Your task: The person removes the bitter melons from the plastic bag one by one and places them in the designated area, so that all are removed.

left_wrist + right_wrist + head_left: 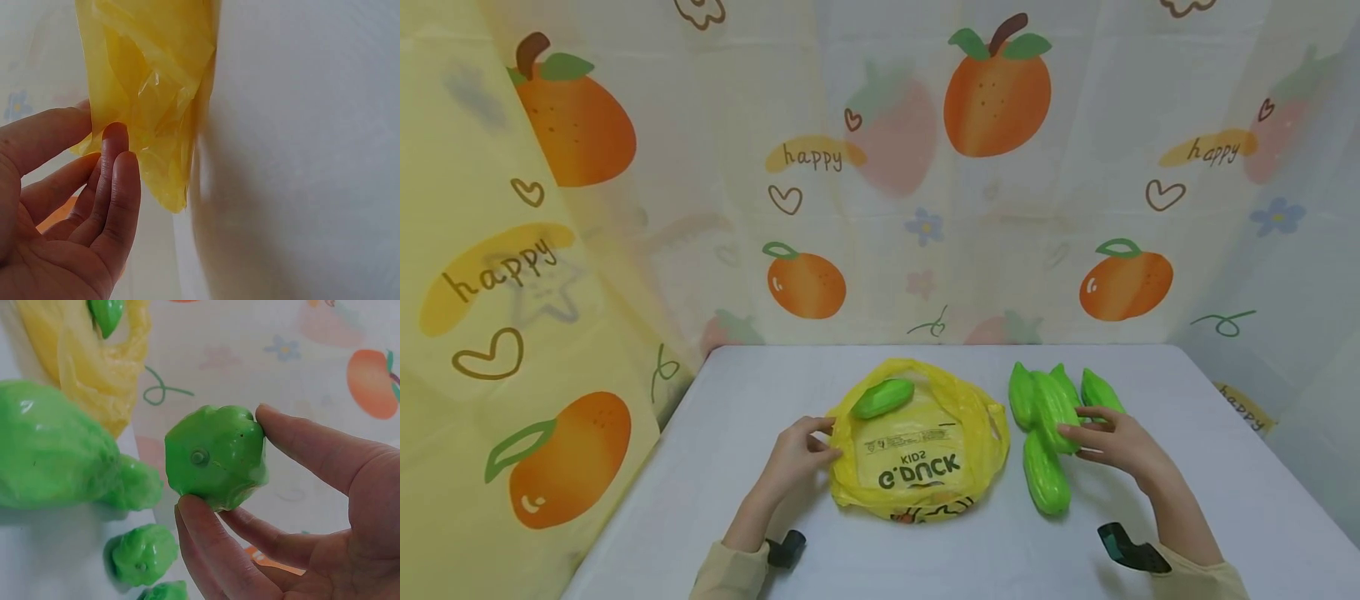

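A yellow plastic bag with upside-down lettering lies with its mouth spread wide, and one green toy cucumber rests inside it. My left hand pinches the bag's left rim; in the left wrist view the fingers lie along the yellow film. On the right, my right hand grips a shiny green toy cucumber between thumb and fingertips. The right wrist view shows the held cucumber end-on, with a small stem nub.
Several more green cucumbers lie round the held one: one in front, one at its left, one behind the right hand. All are on a white table. A fruit-printed curtain hangs behind it.
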`<state>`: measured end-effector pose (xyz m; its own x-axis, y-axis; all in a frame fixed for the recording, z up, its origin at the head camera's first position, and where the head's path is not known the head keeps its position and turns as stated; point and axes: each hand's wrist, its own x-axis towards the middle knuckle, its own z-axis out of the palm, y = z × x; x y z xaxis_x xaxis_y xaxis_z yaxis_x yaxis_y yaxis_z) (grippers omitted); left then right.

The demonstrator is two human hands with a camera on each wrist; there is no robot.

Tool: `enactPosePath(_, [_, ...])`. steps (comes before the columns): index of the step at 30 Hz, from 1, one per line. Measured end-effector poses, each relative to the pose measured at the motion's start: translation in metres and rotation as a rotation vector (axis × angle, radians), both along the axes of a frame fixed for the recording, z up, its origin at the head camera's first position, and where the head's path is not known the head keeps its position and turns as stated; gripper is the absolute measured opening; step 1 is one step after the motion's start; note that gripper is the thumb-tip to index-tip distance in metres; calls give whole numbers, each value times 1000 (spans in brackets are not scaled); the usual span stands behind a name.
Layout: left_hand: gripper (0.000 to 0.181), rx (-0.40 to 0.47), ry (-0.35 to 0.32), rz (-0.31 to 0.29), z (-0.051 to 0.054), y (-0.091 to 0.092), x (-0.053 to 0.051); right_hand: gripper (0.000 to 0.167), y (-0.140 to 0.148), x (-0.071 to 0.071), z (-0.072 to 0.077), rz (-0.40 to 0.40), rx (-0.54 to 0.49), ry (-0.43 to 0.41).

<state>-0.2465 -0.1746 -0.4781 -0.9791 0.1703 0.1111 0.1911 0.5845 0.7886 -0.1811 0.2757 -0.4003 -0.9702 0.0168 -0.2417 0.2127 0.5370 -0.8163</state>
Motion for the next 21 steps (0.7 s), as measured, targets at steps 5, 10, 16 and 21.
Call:
enactPosePath(5, [48, 3, -1, 5, 0, 0, 0, 83, 6, 2, -3, -4, 0, -7])
enactPosePath(10, [48, 9, -2, 5, 0, 0, 0, 83, 12, 5, -5, 0, 6, -19])
enactPosePath(16, [48, 6, -1, 2, -1, 0, 0, 84, 18, 7, -8, 2, 36, -41])
enactPosePath(21, [48, 6, -4, 2, -1, 1, -1, 85, 21, 10, -8, 2, 40, -54])
